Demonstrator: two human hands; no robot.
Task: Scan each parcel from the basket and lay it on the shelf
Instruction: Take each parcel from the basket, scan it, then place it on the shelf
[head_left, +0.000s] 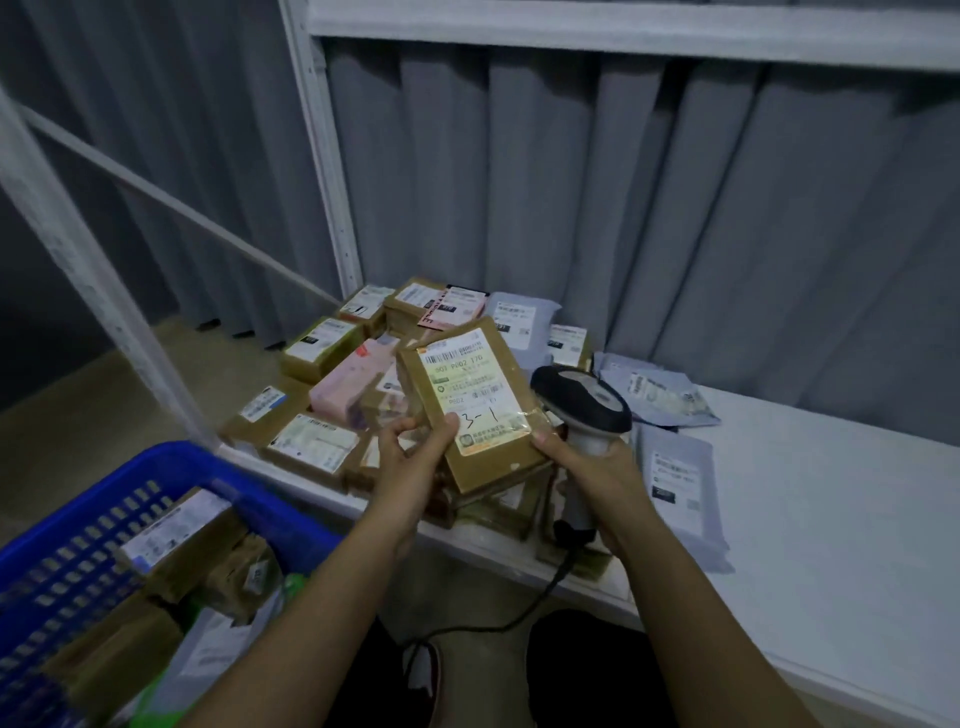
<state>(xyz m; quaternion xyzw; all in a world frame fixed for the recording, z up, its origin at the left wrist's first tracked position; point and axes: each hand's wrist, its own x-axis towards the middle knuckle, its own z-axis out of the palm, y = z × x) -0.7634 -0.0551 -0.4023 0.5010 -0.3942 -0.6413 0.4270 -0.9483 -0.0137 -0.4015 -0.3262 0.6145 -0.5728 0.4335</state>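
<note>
- Below and left of my left hand, the blue plastic basket (78, 525) with slotted walls runs off the frame edge; brown taped parcels and a grey mailer lie inside, their labels too blurred to read.
- Beyond my left hand, a heap of brown boxes (317, 345) and a pink parcel (353, 379) covers the white shelf (831, 493); their white labels show barcodes I cannot make out.
- My left hand (410, 447) pinches the near left corner of the brown parcel (480, 400), thumb on top, fingers hidden underneath.
- That parcel is held tilted above the heap, wrapped in glossy tape; its label reads "907 P002 170", "P002", with "3-1" handwritten below.
- My right hand (597, 467) touches the parcel's near right corner with the thumb tip while its fingers curl round the grey handle of the scanner (584, 400), whose black head rises just beside the parcel.
- A black cable drops from the handle, partly hidden by my forearm.
- Right of my right hand, flat grey poly mailers (678, 467) lie on the shelf, print illegible.
</note>
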